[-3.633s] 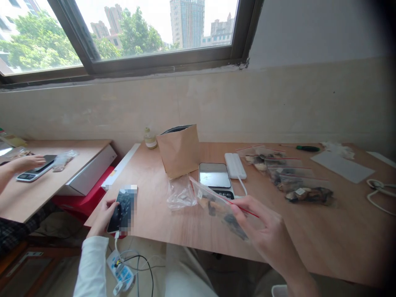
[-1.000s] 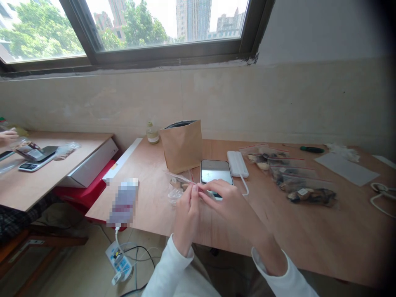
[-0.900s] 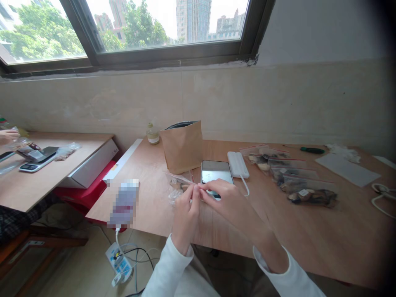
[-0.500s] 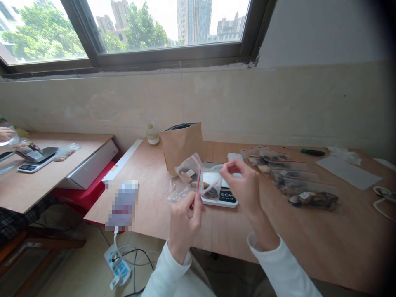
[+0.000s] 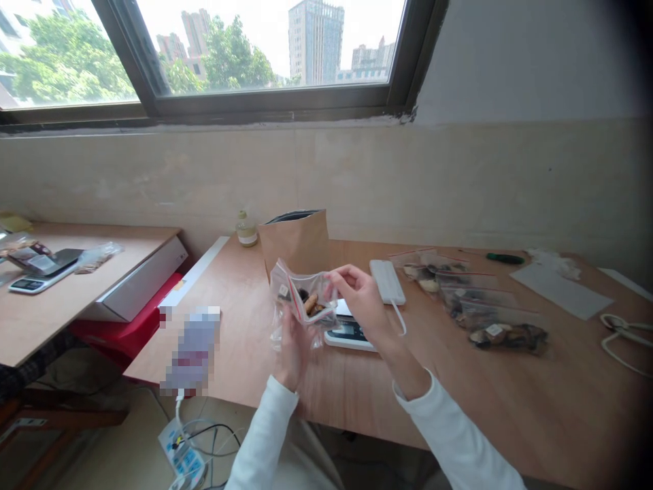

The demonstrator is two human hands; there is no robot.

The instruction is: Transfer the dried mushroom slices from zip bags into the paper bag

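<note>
A small zip bag (image 5: 305, 299) with a red-lined seal is held up in front of the person, above the desk and just left of a digital scale (image 5: 349, 335). Brown pieces and a small white label are seen inside it. The bag is gripped by both hands: its lower part is cupped by the left hand (image 5: 292, 347), with the fingers partly hidden behind the plastic, while its upper right corner is pinched between the thumb and fingers of the right hand (image 5: 360, 292). A crumpled clear bag (image 5: 286, 335) is seen just above the left hand, though whether it is held cannot be told. The scale is partly hidden behind the hands. A white power bank (image 5: 388, 282) with a white cable lies just behind it, and a brown paper bag (image 5: 294, 238) stands upright behind the zip bag, near a small bottle (image 5: 246, 230). Further zip bags (image 5: 474, 303) are laid in a row to the right on the wooden desk (image 5: 510, 408), beyond which a screwdriver (image 5: 504, 258) and a white sheet (image 5: 558, 289) are placed. A phone (image 5: 192, 350), blurred out, lies to the left.
</note>
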